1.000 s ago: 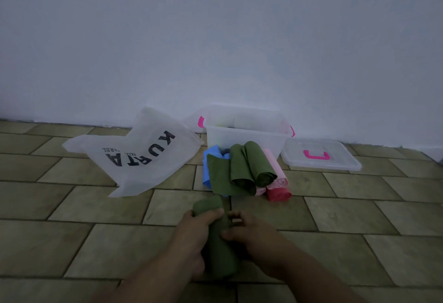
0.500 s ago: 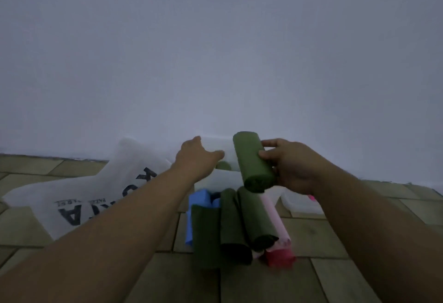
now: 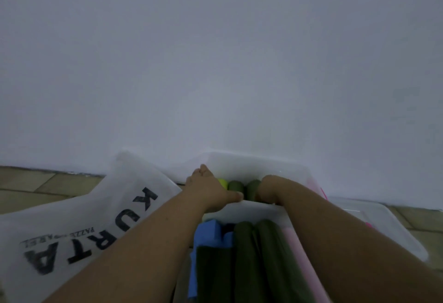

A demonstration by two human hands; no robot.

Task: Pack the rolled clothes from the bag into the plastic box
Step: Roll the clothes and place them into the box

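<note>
At 8 o'clock: white bag, printed KURTA, flat on the tiled floor. Centre: your left hand spread flat inside the plastic box, fingers apart, touching a green roll. Your right hand curls into the box at a second green roll; its grip cannot be told. At 6 o'clock: unpacked rolls before the box. At 4 o'clock: lid.

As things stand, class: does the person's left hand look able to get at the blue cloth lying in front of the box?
Probably yes. The left hand rests at the plastic box rim, and the blue cloth lies uncovered just below its forearm, so drawing back should reach it.
</note>
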